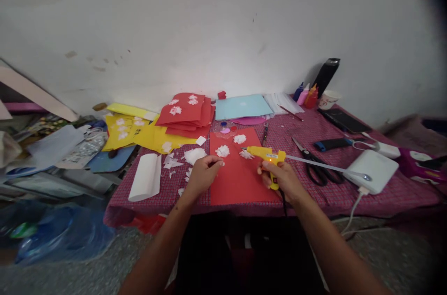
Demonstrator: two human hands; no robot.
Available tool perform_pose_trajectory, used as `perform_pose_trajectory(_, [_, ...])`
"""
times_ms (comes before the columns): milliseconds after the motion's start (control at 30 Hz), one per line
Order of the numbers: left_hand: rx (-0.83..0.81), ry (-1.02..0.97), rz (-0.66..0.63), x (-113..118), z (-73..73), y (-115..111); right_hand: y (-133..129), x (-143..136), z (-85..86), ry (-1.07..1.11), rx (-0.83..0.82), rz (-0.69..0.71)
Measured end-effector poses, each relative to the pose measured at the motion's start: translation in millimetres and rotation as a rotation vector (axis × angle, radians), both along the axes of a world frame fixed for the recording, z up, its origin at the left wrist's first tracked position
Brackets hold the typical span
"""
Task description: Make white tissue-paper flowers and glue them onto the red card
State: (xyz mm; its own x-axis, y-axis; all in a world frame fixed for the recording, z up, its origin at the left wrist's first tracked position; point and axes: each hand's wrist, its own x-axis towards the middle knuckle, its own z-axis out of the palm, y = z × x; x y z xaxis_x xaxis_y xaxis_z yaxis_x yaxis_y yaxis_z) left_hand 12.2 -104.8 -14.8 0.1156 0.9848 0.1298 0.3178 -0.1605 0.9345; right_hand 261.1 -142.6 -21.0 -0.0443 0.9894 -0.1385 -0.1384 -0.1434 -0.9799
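My right hand (284,178) is wrapped round the grip of a yellow hot glue gun (261,151), its nozzle pointing left. A long translucent glue stick (324,165) sticks out of its back. Below the nozzle lies a red sheet of paper (235,188) with several white paper flowers (222,151) on its upper half. At the sheet's left edge my left hand (202,176) is closed in a pinch. Something small and pale may be at its fingertips, too small to make out. White paper pieces (193,155) lie just beyond that hand.
A roll of white paper (145,177) lies at left, yellow sheets (148,134) and stacked red cards (188,111) behind. A light blue sheet (242,106) is at the back. Black scissors (316,169), a utility knife (333,144), a white box (372,171) and paint bottles (310,96) stand right.
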Motion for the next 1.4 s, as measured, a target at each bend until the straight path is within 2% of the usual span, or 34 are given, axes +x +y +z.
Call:
perform_pose_trajectory(133, [0.072,0.154,-0.040,3.3,2.9,10.9,-0.5,-1.3,1.1,-0.007,0.010,0.004])
perform_pose_trajectory(333, [0.033,0.115,-0.058,1.3,-4.0,13.7,2.3,1.0,-9.1,0.010,0.065,-0.003])
perform_pose_trajectory(467, [0.035,0.161,-0.049,-1.0,-3.9,13.2,2.2,1.9,-11.7,-0.017,0.093,0.011])
perform_pose_trajectory(967, [0.221,0.450,-0.187,6.5,1.1,26.3,2.2,3.0,-12.2,-0.005,0.085,0.021])
perform_pose_trajectory(1167, [0.239,0.565,-0.238,6.7,-4.9,30.5,0.5,1.6,-7.7,0.002,0.064,0.017])
perform_pose_trajectory(1400, [0.225,0.636,-0.276,11.7,-1.8,31.3,0.1,1.7,-7.6,-0.010,0.060,0.013])
